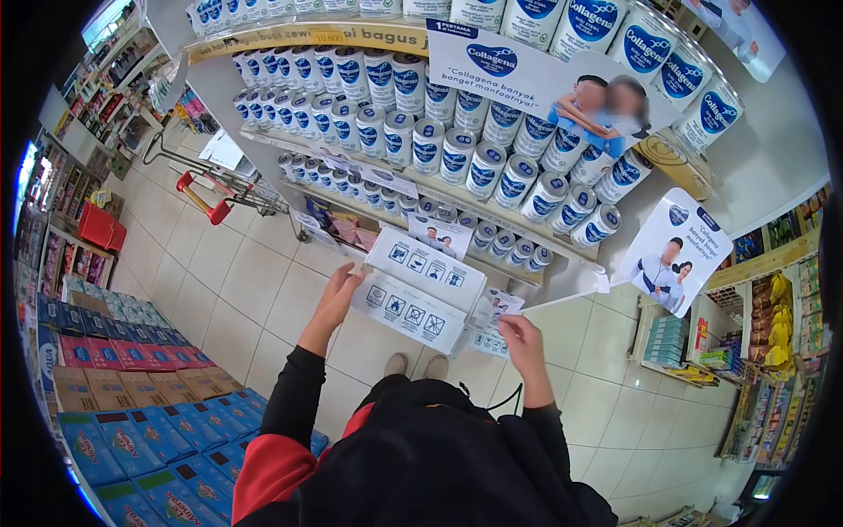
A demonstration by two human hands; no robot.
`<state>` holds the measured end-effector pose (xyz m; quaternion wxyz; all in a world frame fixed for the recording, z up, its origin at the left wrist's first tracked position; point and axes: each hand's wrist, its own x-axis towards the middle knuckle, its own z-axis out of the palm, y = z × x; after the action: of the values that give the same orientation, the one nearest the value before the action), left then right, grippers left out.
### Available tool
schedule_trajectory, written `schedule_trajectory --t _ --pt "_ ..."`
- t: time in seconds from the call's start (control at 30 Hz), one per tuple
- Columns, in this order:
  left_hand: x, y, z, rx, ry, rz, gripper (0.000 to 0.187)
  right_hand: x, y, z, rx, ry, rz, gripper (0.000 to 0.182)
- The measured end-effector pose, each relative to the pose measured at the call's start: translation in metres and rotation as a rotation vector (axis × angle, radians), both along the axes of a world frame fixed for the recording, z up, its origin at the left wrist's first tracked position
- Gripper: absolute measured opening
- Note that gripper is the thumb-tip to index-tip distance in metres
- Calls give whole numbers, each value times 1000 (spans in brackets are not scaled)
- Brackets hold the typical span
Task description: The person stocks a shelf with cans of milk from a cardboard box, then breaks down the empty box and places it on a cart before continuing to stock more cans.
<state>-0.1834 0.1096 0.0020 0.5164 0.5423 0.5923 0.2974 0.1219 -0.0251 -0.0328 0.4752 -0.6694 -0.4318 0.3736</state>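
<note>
A white carton [420,285] with printed handling symbols is in front of me, between my two hands and above the floor. My left hand [332,297] grips its left end, thumb and fingers at the edge. At the right end, my right hand [525,344] has its thumb and fingertips pinched together beside the carton's corner. What lies in that pinch is too small to make out. Just beyond the carton, a shelf display holds many white-and-blue Collagena cans [484,169] standing in rows. The underside of the carton is hidden.
A trolley with a red handle [204,200] stands to the left. Stacked blue cartons [158,439] lie at the lower left. A promotional sign [674,250] sticks out at the right, near shelves of packets [773,325]. A red basket [102,228] sits farther left.
</note>
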Motion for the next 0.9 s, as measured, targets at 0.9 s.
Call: schedule_trajectory --t 0.9 --pt "-73 -19 7 49 -279 -614 17 -106 122 32 -118 -1121 679 58"
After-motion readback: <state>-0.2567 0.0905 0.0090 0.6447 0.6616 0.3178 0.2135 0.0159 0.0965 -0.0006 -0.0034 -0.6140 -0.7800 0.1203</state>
